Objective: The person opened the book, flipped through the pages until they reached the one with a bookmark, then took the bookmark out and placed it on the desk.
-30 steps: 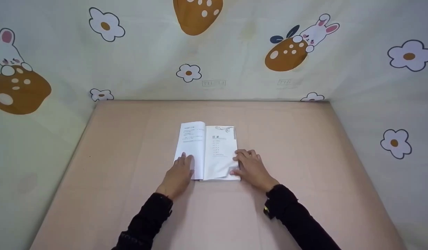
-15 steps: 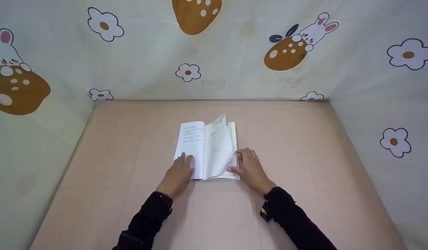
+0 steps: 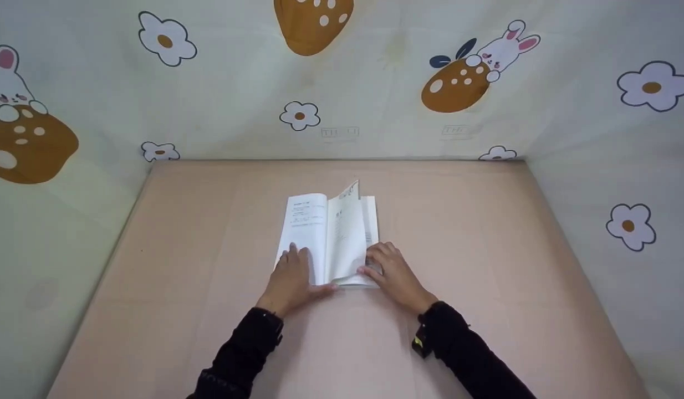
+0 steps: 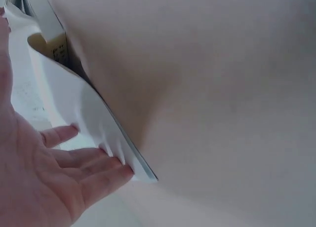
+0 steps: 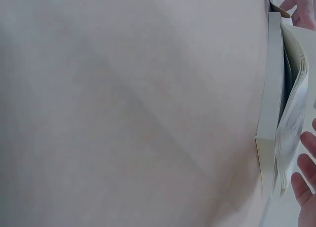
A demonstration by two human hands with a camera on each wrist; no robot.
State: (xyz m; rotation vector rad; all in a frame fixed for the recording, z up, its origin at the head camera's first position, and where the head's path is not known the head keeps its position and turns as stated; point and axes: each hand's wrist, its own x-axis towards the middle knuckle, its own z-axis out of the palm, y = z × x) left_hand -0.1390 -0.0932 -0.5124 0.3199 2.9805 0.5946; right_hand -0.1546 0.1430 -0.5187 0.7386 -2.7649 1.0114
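Note:
An open book (image 3: pixel 314 249) lies on the table, with printed text on its pages. Several right-side pages (image 3: pixel 345 238) stand lifted and bowed, their top corner pointing up. My left hand (image 3: pixel 289 282) rests on the left page with fairly straight fingers, its thumb stretched to the bottom of the spine. In the left wrist view, the fingertips (image 4: pixel 126 171) press that page near its edge. At the lower right, my right hand (image 3: pixel 394 274) holds the edge of the lifted pages between thumb and fingers. The right wrist view shows the book's thick page block (image 5: pixel 269 89) from the side.
A pinkish-beige covering spreads over the table (image 3: pixel 181 249) around the book. Pale fabric walls (image 3: pixel 225 100) printed with rabbits, flowers and brown strawberry shapes stand at the back and both sides.
The right-hand pages have risen from lying flat and turned a little leftward. My right hand has shifted left with them. My left thumb has stretched out toward the spine.

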